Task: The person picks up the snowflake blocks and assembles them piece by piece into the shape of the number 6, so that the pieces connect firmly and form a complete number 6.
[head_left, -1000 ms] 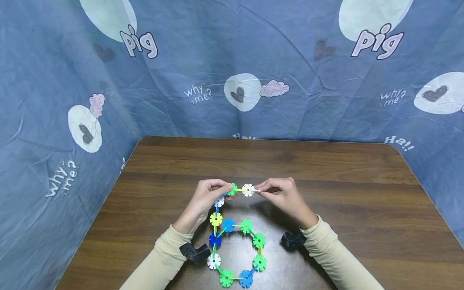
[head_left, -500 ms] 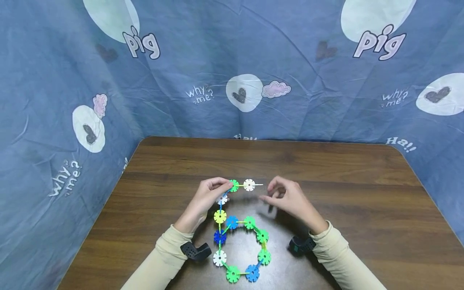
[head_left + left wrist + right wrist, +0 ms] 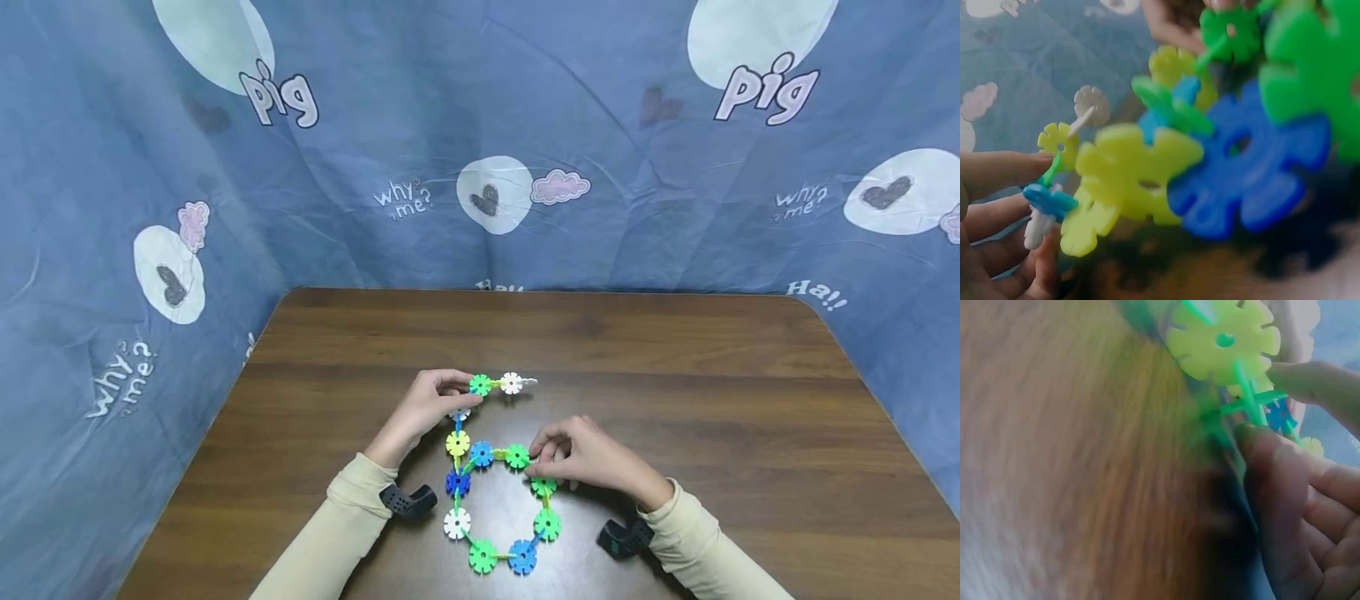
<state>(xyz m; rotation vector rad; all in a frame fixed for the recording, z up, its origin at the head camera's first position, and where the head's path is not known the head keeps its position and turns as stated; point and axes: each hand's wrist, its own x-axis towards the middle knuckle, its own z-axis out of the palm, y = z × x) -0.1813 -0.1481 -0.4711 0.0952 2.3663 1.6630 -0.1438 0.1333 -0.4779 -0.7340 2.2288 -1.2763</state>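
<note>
A chain of interlocking plastic snowflake discs forms a ring with a tail, in green, blue, white and yellow. My left hand (image 3: 431, 408) holds the tail near its upper bend, thumb and fingers around the green disc (image 3: 481, 384). Beyond it, a white disc (image 3: 512, 382) ends the tail with another white disc seen edge-on. My right hand (image 3: 592, 454) pinches the ring at its upper right, between two green discs, one of them a green disc (image 3: 517, 457). In the left wrist view, a dark blue disc (image 3: 1241, 156) is close and blurred.
The discs are over a brown wooden table (image 3: 675, 358). A blue printed cloth (image 3: 360, 108) hangs behind and to the sides. Black wrist devices sit on both arms, one a left wrist band (image 3: 407, 502), over cream sleeves.
My right hand has let go of the white end disc and come down toward me to the ring's upper right. My left hand has stayed at the tail's bend.
</note>
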